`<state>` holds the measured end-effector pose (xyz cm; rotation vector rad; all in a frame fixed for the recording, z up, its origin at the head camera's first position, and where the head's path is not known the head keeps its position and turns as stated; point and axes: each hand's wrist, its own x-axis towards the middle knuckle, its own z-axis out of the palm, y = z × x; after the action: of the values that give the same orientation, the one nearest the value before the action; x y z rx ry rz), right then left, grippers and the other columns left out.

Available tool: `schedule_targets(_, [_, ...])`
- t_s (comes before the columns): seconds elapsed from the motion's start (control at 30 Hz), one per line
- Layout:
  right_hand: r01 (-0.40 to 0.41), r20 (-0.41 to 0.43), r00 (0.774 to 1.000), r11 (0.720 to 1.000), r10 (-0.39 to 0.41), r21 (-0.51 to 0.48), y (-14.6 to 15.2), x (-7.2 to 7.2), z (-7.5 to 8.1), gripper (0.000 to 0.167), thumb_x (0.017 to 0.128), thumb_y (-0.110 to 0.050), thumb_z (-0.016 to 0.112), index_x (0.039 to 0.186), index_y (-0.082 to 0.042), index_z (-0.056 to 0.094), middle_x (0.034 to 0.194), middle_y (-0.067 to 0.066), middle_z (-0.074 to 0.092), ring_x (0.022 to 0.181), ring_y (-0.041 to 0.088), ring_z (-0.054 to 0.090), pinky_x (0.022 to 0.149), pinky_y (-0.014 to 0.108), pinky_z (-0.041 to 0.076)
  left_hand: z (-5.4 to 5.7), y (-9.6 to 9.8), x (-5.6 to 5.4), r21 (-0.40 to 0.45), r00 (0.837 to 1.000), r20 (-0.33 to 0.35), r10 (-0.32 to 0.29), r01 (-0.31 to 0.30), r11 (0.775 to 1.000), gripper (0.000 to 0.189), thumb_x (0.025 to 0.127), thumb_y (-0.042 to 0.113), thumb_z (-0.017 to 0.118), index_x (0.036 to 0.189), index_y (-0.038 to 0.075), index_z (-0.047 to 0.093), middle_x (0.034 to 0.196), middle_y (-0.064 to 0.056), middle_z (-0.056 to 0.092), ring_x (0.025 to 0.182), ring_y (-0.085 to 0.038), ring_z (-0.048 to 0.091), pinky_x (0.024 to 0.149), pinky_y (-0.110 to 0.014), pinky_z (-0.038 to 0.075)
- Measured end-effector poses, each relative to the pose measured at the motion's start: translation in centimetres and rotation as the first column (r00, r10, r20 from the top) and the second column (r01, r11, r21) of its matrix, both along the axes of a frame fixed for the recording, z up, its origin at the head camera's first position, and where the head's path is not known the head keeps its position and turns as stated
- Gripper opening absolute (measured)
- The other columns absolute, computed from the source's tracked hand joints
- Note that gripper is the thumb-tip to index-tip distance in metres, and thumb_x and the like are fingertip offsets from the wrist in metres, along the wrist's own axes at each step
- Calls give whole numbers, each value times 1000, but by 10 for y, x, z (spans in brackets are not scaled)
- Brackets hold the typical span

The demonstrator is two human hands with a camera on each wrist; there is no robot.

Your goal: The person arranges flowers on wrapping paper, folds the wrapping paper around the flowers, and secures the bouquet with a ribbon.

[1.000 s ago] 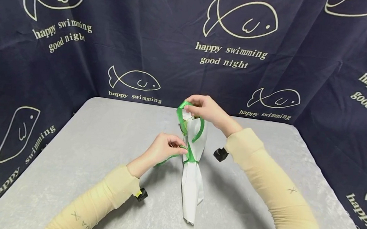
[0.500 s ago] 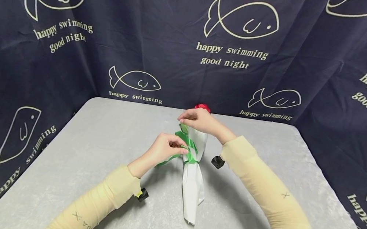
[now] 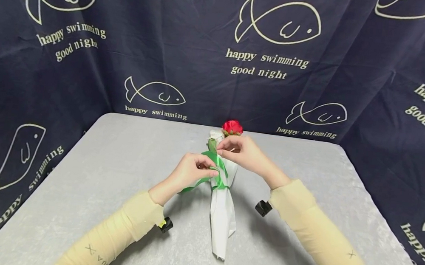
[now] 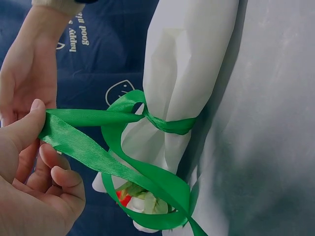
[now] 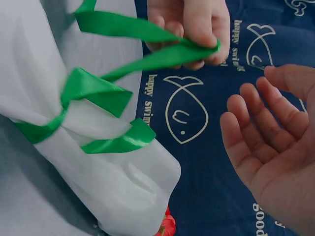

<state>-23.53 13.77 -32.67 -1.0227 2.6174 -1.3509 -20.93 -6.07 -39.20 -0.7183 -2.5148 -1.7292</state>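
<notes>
A bouquet wrapped in white paper [image 3: 219, 227] lies lengthwise on the table, a red rose [image 3: 232, 127] and a white flower [image 3: 216, 134] at its far end. Green ribbon [image 4: 170, 126] circles the narrow part of the wrap. My left hand [image 3: 189, 171] pinches a folded length of this ribbon between thumb and fingers, left of the wrap. From the tie, a loose ribbon end [image 5: 123, 140] lies over the paper. Above the bouquet's upper part is my right hand [image 3: 246, 156]; in the right wrist view its fingers are loosely bent, apart from the ribbon, with nothing in them.
The grey-covered table [image 3: 138, 142] extends around the bouquet. A dark blue curtain [image 3: 202, 76] printed with fish and lettering hangs behind the table and at both sides. Small black cameras [image 3: 263, 208] sit at both wrists.
My right hand has let go of the ribbon it held up, then come down and nearer. The ribbon has dropped onto the wrap, and the red rose now shows. My left hand has barely moved.
</notes>
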Motion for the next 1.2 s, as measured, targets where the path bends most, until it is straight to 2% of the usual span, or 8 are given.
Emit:
schedule_targets(0.13, [52,-12,999,997,-53,-56,6,11,-8,7,84,-6,68,91,-3,69,82,7,68,73,13,63,69,26,53,0,2,-1,1,1000,9,9,-9,1000,12,75,18,80,84,12,74,73,0,67,65,-12,58,60,-25,49])
schedule_targets(0.3, [114,-28,993,991,-116,-74,10,23,-21,5,83,-6,70,88,-3,71,78,6,69,68,11,62,64,23,52,0,4,-2,-1,1000,0,14,-14,1000,11,75,18,80,83,12,73,72,1,66,64,-13,57,59,-25,48])
schedule_targets(0.53, [151,8,989,985,-151,-89,10,32,-38,9,83,-6,71,90,0,70,79,11,69,68,13,62,62,25,52,1,6,-3,-11,1000,-8,16,-16,1000,11,75,18,80,81,12,73,69,2,64,62,-12,56,57,-24,47])
schedule_targets(0.77, [126,30,992,986,-123,-108,3,51,-23,10,83,0,69,90,6,69,81,16,69,72,17,64,68,27,54,1,8,-2,-3,1000,3,1,-1,1000,15,73,16,82,80,11,70,69,1,63,62,-12,55,56,-23,46])
schedule_targets(0.97, [123,38,992,986,-119,-112,0,54,-24,9,84,0,68,89,6,68,82,16,69,75,19,65,72,29,55,0,10,-3,-5,1000,-2,-3,3,1000,20,71,13,83,80,10,66,71,0,63,64,-10,56,59,-22,47])
schedule_targets(1.2, [128,34,992,986,-125,-111,0,51,-29,7,85,0,66,87,6,67,78,16,68,71,18,63,69,26,54,1,3,-9,-61,998,-2,-60,60,996,25,72,16,82,92,10,69,80,1,67,72,-11,59,68,-27,50])
